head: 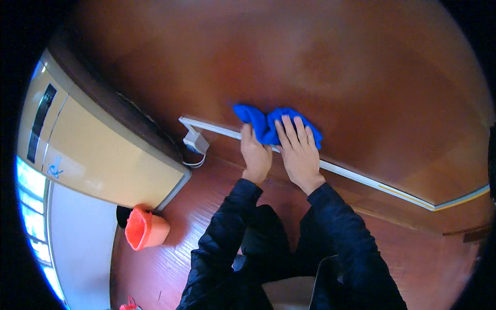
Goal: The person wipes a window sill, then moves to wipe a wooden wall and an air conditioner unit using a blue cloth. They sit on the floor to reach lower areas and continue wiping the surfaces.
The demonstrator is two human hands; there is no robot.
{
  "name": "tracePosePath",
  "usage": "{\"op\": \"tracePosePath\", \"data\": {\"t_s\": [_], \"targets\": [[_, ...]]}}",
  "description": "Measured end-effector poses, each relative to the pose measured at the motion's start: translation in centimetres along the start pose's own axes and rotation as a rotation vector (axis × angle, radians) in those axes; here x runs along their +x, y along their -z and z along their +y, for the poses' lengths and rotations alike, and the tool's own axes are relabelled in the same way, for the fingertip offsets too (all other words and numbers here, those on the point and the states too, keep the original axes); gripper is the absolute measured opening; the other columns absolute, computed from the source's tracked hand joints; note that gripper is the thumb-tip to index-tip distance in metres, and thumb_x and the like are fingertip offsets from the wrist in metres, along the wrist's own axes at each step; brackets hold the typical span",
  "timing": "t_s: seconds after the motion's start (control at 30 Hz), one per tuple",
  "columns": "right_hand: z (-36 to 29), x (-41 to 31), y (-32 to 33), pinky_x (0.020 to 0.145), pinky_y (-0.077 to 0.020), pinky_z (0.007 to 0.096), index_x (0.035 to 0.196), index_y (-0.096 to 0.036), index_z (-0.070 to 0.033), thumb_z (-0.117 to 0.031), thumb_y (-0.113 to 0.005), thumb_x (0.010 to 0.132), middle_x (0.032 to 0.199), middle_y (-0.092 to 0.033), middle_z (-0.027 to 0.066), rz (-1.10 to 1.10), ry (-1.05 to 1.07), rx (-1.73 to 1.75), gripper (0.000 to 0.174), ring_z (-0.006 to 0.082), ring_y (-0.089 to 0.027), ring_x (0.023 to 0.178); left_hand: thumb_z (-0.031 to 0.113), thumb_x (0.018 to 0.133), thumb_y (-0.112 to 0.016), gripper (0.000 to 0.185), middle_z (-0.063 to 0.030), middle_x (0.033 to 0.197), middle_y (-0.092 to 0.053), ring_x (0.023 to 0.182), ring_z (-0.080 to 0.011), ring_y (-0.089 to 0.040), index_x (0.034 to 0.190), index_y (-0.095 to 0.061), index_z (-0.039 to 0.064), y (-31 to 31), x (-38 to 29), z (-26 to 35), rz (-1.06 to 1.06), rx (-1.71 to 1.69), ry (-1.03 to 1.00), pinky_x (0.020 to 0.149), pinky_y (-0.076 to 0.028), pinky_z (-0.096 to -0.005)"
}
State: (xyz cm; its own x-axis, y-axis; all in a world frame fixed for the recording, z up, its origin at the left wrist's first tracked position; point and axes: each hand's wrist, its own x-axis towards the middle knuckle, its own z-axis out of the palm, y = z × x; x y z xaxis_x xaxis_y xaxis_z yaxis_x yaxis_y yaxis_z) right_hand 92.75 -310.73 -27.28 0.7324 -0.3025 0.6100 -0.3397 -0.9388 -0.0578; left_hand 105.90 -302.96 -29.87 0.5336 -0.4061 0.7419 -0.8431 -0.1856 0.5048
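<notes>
A crumpled blue cloth (267,124) lies against a brown wood panel (348,77), just above a white cable trunking strip (356,177). My right hand (300,155) rests on the cloth's right part, its fingers extended over the fabric and slightly apart. At the cloth's lower left edge is my left hand (256,155), its fingertips beside and partly behind the fabric; whether it grips the cloth cannot be made out. Both wrists come from dark sleeves.
A white socket box (196,142) with a cable sits at the strip's left end. A cream appliance (108,151) stands left, with a red-lined bin (149,229) below it on the reddish floor (174,271). Beneath me is part of a seat (290,291).
</notes>
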Motion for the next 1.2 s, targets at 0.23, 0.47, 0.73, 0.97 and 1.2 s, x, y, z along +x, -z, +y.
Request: {"op": "tracePosePath", "data": {"t_s": [0.23, 0.47, 0.73, 0.97, 1.2], "targets": [[1.8, -7.5, -4.3, 0.129, -0.0234, 0.0503, 0.158, -0.05, 0.0, -0.024, -0.065, 0.1, 0.172, -0.037, 0.0105, -0.205, 0.035, 0.008, 0.064, 0.0329, -0.03, 0.16, -0.01, 0.082, -0.067, 0.053, -0.022, 0.123, -0.064, 0.114, -0.0459, -0.061, 0.134, -0.065, 0.0, -2.4, -7.3, -1.2, -0.148, -0.044, 0.098, 0.098, -0.053, -0.0501], [1.9, -2.4, 1.5, 0.126, -0.0252, 0.055, 0.159, -0.049, -0.002, -0.027, -0.066, 0.102, 0.172, -0.037, 0.0127, 0.019, -0.042, 0.283, 0.064, 0.0397, -0.032, 0.157, -0.007, 0.086, -0.063, 0.032, -0.023, 0.11, -0.064, 0.101, -0.0474, -0.063, 0.117, -0.067, -0.001, 0.0, -0.4, 4.2, 0.013, -0.072, -0.002, 0.087, -0.053, -0.0496], [5.5, 2.4, 8.3, 0.108, -0.0351, 0.0541, 0.159, -0.051, -0.01, -0.026, -0.071, 0.098, 0.166, -0.045, 0.0136, 0.272, 0.0, 0.202, 0.066, 0.0441, -0.043, 0.145, -0.006, 0.088, -0.058, 0.017, -0.0231, 0.106, -0.061, 0.094, -0.0486, -0.062, 0.103, -0.064, -0.002, -1.0, 4.8, 8.4, 0.278, -0.03, 0.049, 0.08, -0.051, -0.051], [6.0, -6.6, -1.2, 0.105, -0.036, 0.0539, 0.16, -0.052, -0.018, -0.031, -0.07, 0.1, 0.154, -0.054, 0.0104, 0.04, 0.053, 0.038, 0.064, 0.0404, -0.048, 0.136, -0.011, 0.078, -0.067, 0.038, -0.0225, 0.108, -0.062, 0.099, -0.0487, -0.064, 0.115, -0.065, -0.001, -3.9, -5.2, 3.1, 0.104, -0.102, 0.217, 0.082, -0.055, -0.0466], [2.4, -7.3, -5.3, 0.11, -0.0312, 0.0627, 0.162, -0.05, -0.016, -0.039, -0.073, 0.098, 0.158, -0.049, 0.0152, -0.046, -0.041, -0.078, 0.072, 0.0484, -0.042, 0.138, -0.015, 0.078, -0.061, 0.04, -0.0226, 0.105, -0.063, 0.097, -0.0469, -0.064, 0.115, -0.065, 0.0, -2.3, -5.5, -0.9, 0.065, -0.151, 0.373, 0.083, -0.055, -0.0471]]}}
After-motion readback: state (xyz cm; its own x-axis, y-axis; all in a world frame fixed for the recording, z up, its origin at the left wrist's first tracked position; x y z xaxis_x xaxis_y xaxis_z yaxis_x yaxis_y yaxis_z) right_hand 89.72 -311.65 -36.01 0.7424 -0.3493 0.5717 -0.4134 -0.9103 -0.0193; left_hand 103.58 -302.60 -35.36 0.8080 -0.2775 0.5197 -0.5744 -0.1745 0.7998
